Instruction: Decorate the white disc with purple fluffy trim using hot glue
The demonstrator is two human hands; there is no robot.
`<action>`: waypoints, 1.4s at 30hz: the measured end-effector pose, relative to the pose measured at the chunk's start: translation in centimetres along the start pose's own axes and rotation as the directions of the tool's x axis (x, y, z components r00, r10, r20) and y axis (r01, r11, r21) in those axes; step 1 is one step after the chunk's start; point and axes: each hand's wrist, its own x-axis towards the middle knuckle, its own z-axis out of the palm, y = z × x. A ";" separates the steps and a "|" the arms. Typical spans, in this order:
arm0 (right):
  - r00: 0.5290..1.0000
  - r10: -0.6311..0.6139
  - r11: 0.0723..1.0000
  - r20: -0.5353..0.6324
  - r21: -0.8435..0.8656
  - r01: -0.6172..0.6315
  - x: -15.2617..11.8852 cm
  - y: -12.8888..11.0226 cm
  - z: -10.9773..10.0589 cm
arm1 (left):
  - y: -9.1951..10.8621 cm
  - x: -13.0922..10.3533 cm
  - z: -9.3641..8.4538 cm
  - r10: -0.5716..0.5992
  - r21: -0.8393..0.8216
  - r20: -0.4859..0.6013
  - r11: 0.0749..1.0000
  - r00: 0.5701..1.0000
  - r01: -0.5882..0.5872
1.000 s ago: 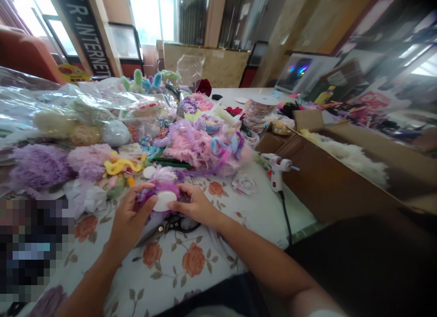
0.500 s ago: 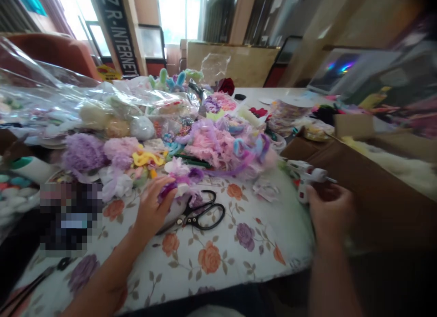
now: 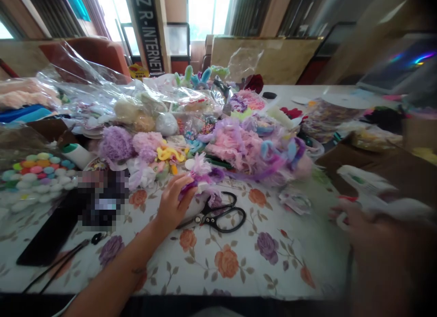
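Observation:
My left hand (image 3: pixel 175 201) is closed on a purple and white fluffy craft piece (image 3: pixel 201 173) above the flowered cloth. Just right of it lie black-handled scissors (image 3: pixel 225 217), their blades partly hidden under my hand. At the right edge, my right hand (image 3: pixel 365 230), blurred by motion, has its fingers wrapped round a white glue gun (image 3: pixel 368 185) with a red trigger. The gun's nozzle is too blurred to make out. A small clear packet (image 3: pixel 295 202) rests on the cloth between the hands.
Pink and purple fluffy material (image 3: pixel 235 144) is heaped beyond my left hand. Colourful pompoms (image 3: pixel 41 171) in plastic and a black phone (image 3: pixel 51 226) lie at the left. A brown cardboard box (image 3: pixel 348 158) stands at the right. A black cord (image 3: pixel 61 262) runs near the front left.
The view has turned left, shifting the table to the right. My right hand's grip on the glue gun has changed, with a finger now near the trigger. My left hand keeps its hold.

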 end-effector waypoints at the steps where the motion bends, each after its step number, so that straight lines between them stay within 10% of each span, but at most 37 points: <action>1: 0.997 0.079 0.994 0.008 0.071 -0.079 -1.9 -1.3 -0.6 | 0.0 0.0 0.0 -0.001 0.002 -0.009 1.000 1.000 0.001; 4: 0.953 0.100 0.864 0.286 0.450 -0.226 -8.0 -5.3 -1.6 | 0.1 0.1 -0.2 0.003 0.004 -0.011 1.000 1.000 -0.002; 8: 0.675 -0.113 0.644 0.729 0.571 -0.509 -13.6 -8.7 -0.4 | 0.5 0.4 -0.5 0.036 0.012 -0.042 0.999 0.998 -0.035; 15: 0.438 -0.336 0.662 0.834 0.540 -0.521 -15.8 -10.4 1.9 | 0.8 0.4 -0.8 0.003 0.050 -0.068 0.999 0.998 0.000; 42: 0.498 -0.340 0.819 0.798 0.512 -0.260 -16.7 -10.2 2.5 | 1.1 0.3 -1.0 0.121 0.008 -0.029 0.993 0.992 -0.121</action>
